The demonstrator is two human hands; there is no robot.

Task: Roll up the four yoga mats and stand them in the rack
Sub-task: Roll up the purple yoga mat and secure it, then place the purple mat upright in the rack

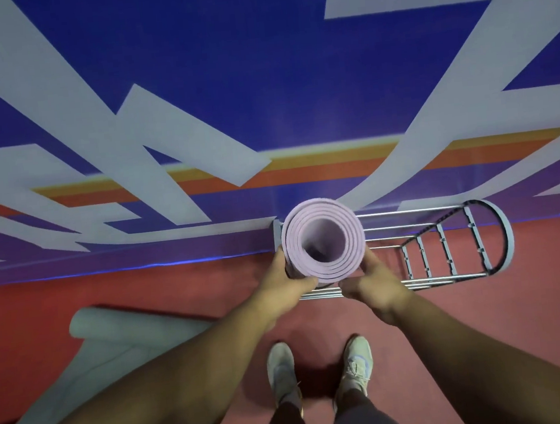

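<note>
A rolled lilac yoga mat [322, 242] stands upright at the left end of a metal wire rack [446, 247], seen from above so its spiral end faces me. My left hand [285, 286] grips its left side. My right hand [371, 281] grips its right side. The rest of the rack, to the right of the mat, holds nothing. A grey mat [113, 340], partly unrolled, lies on the red floor at the lower left.
The rack stands against a wall [258, 77] painted blue with pale grey shapes and orange stripes. My two feet in pale shoes [321, 372] stand on the red floor just in front of the rack.
</note>
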